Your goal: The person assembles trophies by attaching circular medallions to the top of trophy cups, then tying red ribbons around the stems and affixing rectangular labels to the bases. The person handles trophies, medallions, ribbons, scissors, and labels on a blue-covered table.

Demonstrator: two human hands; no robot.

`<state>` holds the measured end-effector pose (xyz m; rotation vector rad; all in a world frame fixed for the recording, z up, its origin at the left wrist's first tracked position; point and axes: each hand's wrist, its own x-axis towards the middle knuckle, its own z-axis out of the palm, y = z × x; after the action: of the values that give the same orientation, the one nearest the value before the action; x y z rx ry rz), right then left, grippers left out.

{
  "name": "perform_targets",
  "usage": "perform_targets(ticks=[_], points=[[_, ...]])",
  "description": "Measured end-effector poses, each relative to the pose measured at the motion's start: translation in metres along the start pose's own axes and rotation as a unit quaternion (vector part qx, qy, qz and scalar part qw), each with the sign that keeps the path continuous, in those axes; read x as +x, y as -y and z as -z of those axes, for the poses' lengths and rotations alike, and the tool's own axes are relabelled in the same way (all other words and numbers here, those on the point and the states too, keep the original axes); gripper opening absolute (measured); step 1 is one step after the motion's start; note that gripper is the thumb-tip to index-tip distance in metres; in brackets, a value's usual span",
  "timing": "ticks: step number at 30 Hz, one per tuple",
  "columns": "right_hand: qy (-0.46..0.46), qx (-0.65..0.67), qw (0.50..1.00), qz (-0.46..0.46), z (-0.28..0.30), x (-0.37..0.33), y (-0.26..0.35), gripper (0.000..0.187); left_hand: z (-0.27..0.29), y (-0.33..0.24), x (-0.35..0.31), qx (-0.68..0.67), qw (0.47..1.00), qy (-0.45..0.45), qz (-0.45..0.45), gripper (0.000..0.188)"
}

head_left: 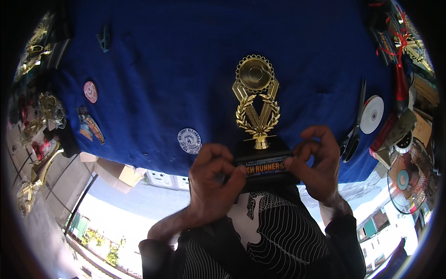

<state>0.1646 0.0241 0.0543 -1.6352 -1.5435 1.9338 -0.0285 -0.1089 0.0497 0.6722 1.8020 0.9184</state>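
A gold trophy (256,109) with a round top, a laurel wreath and a black base lies on the blue cloth in front of me, its top away from me. Across the front of the base is a printed label (265,169) in blue and orange. My left hand (216,179) is closed, thumb and curled fingers at the label's left end. At the right end, my right hand (316,160) pinches the label's edge, thumb against it and fingers bent above. Just left of the trophy sits a round white-and-blue sticker (189,141). Whether the label is fully stuck down I cannot tell.
Scissors (355,125) and a white ribbon spool (372,114) lie to the right. On the left are a pink round sticker (90,92), loose labels (91,126) and a small teal clip (103,39). More trophies (50,109) crowd the left edge; a fan (409,176) stands right.
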Motion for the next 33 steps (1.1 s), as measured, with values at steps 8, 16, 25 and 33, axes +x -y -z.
perform_targets(ticks=[8, 16, 25, 33], points=[[0.001, -0.025, 1.000, 0.010, 0.001, 0.003, -0.007, 0.050, -0.004, 0.002, 0.007, 0.027, 0.999, -0.008, -0.045, 0.024], [-0.184, -0.016, 0.815, 0.550, 0.011, -0.033, 0.017, 0.036, -0.009, 0.014, 0.011, 0.003, 0.994, -0.057, -0.094, 0.028], [0.018, 0.105, 0.645, 0.756, -0.012, -0.075, 0.085, 0.038, -0.014, 0.022, 0.006, 0.010, 0.990, -0.087, -0.107, 0.026], [0.108, 0.021, 0.730, 0.674, -0.062, -0.037, 0.076, 0.039, -0.018, 0.028, 0.005, -0.002, 0.982, -0.126, -0.144, 0.028]])
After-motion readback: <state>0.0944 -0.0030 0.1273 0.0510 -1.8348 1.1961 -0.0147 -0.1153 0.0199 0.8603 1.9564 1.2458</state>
